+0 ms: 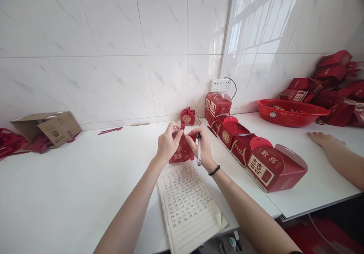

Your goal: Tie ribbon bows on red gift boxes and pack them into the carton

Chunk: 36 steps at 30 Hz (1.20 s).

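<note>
Tabletop (pixel 71 193): both hands (pixel 167 145) upright around box (pixel 182 154)

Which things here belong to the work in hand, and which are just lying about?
In hand:
- small red box, pinched by the left hand and right hand
- pen, tucked in the right hand
- written notebook, just below

Lying about:
- cardboard box
- red basin
- row of red gift boxes
- tied box by the wall
- another person's hand
</note>
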{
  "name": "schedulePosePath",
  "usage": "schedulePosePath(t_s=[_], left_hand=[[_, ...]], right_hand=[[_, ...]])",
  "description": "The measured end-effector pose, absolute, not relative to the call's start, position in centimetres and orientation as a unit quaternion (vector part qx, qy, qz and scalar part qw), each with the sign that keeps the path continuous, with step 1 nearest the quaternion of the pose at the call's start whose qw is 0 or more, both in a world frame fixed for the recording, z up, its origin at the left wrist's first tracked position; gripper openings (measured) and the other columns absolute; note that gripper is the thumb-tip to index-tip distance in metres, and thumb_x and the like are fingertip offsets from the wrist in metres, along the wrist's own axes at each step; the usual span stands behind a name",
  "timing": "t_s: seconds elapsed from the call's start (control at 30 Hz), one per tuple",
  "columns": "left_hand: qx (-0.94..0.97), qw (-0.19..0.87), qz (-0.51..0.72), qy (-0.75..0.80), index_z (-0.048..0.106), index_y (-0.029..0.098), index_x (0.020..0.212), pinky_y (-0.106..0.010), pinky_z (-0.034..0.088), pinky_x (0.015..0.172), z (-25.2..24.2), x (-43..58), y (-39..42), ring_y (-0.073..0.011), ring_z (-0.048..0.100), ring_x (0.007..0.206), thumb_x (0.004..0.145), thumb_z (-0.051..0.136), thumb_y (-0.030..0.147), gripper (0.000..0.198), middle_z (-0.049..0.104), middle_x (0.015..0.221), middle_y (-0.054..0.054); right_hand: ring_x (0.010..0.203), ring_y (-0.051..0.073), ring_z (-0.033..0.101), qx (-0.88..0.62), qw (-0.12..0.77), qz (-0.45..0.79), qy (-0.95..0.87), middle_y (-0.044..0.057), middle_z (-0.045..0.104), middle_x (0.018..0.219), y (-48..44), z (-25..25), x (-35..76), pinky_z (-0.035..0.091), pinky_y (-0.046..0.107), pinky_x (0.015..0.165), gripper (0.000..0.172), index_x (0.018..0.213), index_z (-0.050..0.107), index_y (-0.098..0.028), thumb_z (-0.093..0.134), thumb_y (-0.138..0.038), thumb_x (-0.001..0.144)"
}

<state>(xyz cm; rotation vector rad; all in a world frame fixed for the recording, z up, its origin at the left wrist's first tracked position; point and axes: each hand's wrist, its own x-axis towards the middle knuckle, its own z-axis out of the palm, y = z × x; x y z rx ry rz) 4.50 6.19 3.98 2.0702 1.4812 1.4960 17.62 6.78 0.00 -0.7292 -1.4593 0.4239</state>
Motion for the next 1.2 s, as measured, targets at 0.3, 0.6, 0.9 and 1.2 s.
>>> schedulePosePath(t_s=[0.3,0.6,0.9,1.2], left_hand=[[0.744,-0.116,0.593,0.286,0.058,0.02,0.085,-0.017,0.049,0.061,3.9,4.9,3.0,-0.0074,0.061,0.066,0.088,0.048,0.018,0.011,0.066,0.075,0.002],[0.76,-0.021,0.556,0.335,0.061,0.019,0.106,-0.027,0.054,0.079,1.9,3.3,1.6,-0.0145,0.063,0.093,0.086,0.044,0.013,0.027,0.067,0.099,-0.006],[0.77,-0.064,0.545,0.325,0.055,0.018,0.117,-0.032,0.053,0.085,1.1,3.7,2.4,-0.0166,0.06,0.098,0.08,0.052,0.012,0.038,0.064,0.106,-0.007],[0.775,-0.062,0.535,0.33,0.055,0.02,0.116,-0.031,0.053,0.085,1.0,4.2,3.1,-0.0159,0.06,0.096,0.081,0.052,0.01,0.036,0.065,0.103,-0.006]], right_hand=[[0.078,0.016,0.059,-0.237,0.723,0.15,-0.632,0.0,0.059,0.083,3.4,1.6,17.4,0.048,0.031,0.073,0.012,0.086,0.045,-0.022,0.056,-0.025,0.084],[0.07,0.015,0.055,-0.296,0.67,0.217,-0.645,-0.001,0.057,0.077,3.4,0.6,16.9,0.046,0.029,0.066,0.02,0.083,0.047,-0.02,0.061,-0.034,0.082],[0.067,0.014,0.052,-0.32,0.675,0.215,-0.629,-0.002,0.052,0.074,3.5,0.9,16.9,0.044,0.029,0.065,0.023,0.08,0.043,-0.021,0.064,-0.032,0.079],[0.066,0.015,0.051,-0.28,0.665,0.269,-0.638,-0.002,0.053,0.073,4.6,0.1,17.9,0.043,0.03,0.064,0.023,0.078,0.037,-0.022,0.059,-0.028,0.08]])
